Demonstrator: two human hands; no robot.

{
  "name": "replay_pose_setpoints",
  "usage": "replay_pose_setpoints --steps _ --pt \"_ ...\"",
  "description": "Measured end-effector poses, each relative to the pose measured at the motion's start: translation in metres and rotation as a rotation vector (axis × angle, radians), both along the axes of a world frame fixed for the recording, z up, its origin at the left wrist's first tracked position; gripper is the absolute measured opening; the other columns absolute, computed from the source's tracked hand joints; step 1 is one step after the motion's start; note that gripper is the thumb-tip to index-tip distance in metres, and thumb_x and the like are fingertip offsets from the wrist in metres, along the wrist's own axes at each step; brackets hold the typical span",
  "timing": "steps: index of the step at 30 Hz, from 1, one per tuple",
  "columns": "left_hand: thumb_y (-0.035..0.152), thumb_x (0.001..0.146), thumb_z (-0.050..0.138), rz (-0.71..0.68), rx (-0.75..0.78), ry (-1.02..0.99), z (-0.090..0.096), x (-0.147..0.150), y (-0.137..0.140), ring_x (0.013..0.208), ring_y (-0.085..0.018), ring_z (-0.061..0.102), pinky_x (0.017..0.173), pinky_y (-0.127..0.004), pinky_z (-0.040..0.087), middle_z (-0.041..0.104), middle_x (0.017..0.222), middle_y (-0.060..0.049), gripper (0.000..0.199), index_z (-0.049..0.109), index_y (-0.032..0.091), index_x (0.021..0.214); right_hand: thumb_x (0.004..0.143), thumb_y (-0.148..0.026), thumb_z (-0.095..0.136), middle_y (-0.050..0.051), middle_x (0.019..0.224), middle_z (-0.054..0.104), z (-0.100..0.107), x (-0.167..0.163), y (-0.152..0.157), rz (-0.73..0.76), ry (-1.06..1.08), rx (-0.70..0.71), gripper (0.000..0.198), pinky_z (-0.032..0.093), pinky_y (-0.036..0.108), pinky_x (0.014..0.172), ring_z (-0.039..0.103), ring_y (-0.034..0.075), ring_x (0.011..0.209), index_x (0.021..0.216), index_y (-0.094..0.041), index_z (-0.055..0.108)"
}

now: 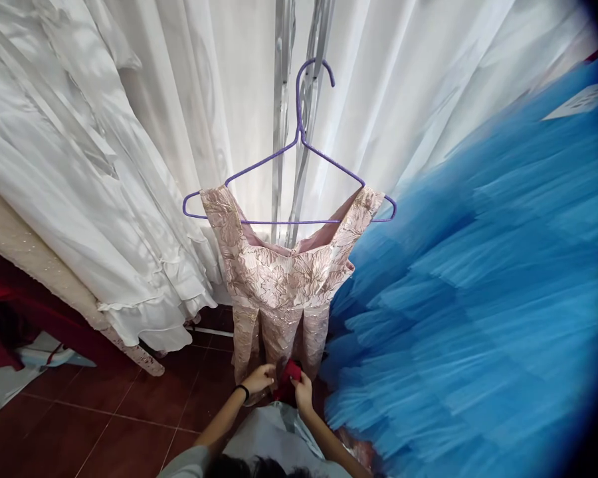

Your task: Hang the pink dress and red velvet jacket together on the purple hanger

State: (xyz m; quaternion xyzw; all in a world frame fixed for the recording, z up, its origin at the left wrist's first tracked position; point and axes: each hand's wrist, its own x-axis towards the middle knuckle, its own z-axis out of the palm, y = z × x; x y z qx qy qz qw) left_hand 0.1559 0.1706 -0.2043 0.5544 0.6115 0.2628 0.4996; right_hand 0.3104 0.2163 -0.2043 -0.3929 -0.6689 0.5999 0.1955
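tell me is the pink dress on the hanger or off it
On it: the pink dress hangs by both shoulder straps from the purple hanger.

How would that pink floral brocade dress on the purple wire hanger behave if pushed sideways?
The pink floral brocade dress would probably swing, since only the thin purple wire hanger holds it. The bodice looks fairly stiff and keeps its shape. The skirt would likely drape rather than flop.

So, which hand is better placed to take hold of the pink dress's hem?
Probably the left hand: it sits at the dress hem, while the right hand pinches the red cloth.
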Motion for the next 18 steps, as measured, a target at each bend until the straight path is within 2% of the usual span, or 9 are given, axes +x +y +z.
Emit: replay_pose_setpoints --steps 3,5,8,10,11,14,15,16,18 --pt "0.019 0.063 0.079 -0.01 0.077 -0.022 0.019 -0.01 0.019 0.133 -0.032 0.052 0.115 -0.045 0.038 0.056 0.14 -0.017 0.075 0.057 0.017 0.134 0.055 -0.034 0.051 0.005 0.064 0.06 0.026 0.002 0.019 0.025 0.053 0.016 0.018 0.05 0.036 0.067 0.056 0.022 0.066 0.062 -0.019 0.057" --pt "0.016 0.055 0.081 -0.048 0.155 -0.036 0.041 -0.012 0.029 0.132 -0.032 0.052 0.117 -0.044 0.035 0.056 0.142 -0.016 0.084 0.056 0.016 0.135 0.056 -0.03 0.052 0.005 0.068 0.063 0.052 0.006 0.036 0.044 0.093 0.061 0.017 0.049 0.034 0.069 0.056 0.02 0.067 0.064 -0.017 0.06" --pt "0.025 0.065 0.077 -0.039 0.254 -0.012 0.088 -0.011 0.042 0.116 -0.028 0.059 0.109 -0.043 0.042 0.065 0.125 -0.013 0.057 0.065 0.014 0.119 0.061 -0.026 0.052 0.005 0.078 0.067 0.109 0.016 0.066 -0.019 0.13 0.172 0.019 0.049 0.034 0.079 0.058 0.021 0.078 0.073 -0.017 0.063" --pt "0.035 0.077 0.071 0.023 0.328 0.048 0.13 -0.014 0.046 0.108 -0.027 0.058 0.105 -0.044 0.043 0.066 0.112 -0.013 0.035 0.068 0.013 0.103 0.064 -0.022 0.053 0.005 0.086 0.07 0.158 0.026 0.083 -0.057 0.14 0.269 0.021 0.048 0.034 0.087 0.06 0.022 0.086 0.08 -0.017 0.066" --pt "0.04 0.08 0.069 0.062 0.376 0.087 0.154 -0.018 0.047 0.105 -0.027 0.057 0.103 -0.045 0.043 0.066 0.106 -0.013 0.03 0.068 0.013 0.095 0.066 -0.021 0.054 0.006 0.091 0.071 0.184 0.032 0.089 -0.08 0.141 0.34 0.025 0.047 0.035 0.09 0.061 0.022 0.09 0.086 -0.018 0.068" --pt "0.045 0.08 0.071 0.101 0.627 0.238 0.225 -0.033 0.044 0.101 -0.026 0.057 0.098 -0.041 0.044 0.066 0.102 -0.012 0.032 0.067 0.014 0.087 0.073 -0.023 0.056 0.006 0.095 0.072 0.254 0.049 0.102 -0.208 0.106 0.715 0.026 0.048 0.034 0.087 0.063 0.022 0.089 0.095 -0.019 0.07" --pt "0.045 0.079 0.072 0.073 0.672 0.237 0.243 -0.038 0.043 0.104 -0.026 0.058 0.099 -0.039 0.044 0.066 0.105 -0.011 0.033 0.068 0.014 0.091 0.074 -0.023 0.056 0.006 0.093 0.071 0.272 0.053 0.104 -0.246 0.09 0.827 0.025 0.048 0.033 0.085 0.063 0.021 0.087 0.095 -0.02 0.07" --pt "0.046 0.077 0.074 -0.008 0.651 0.222 0.257 -0.043 0.041 0.103 -0.025 0.059 0.097 -0.037 0.046 0.067 0.106 -0.01 0.035 0.069 0.015 0.093 0.073 -0.022 0.056 0.006 0.09 0.071 0.287 0.057 0.107 -0.266 0.07 0.909 0.024 0.049 0.032 0.081 0.063 0.021 0.084 0.093 -0.02 0.07" --pt "0.045 0.072 0.078 -0.24 0.485 0.17 0.272 -0.051 0.039 0.099 -0.025 0.062 0.089 -0.033 0.049 0.069 0.104 -0.007 0.04 0.07 0.015 0.097 0.071 -0.017 0.053 0.005 0.084 0.07 0.306 0.064 0.113 -0.23 -0.009 1.003 0.025 0.048 0.031 0.076 0.062 0.02 0.079 0.09 -0.02 0.068"
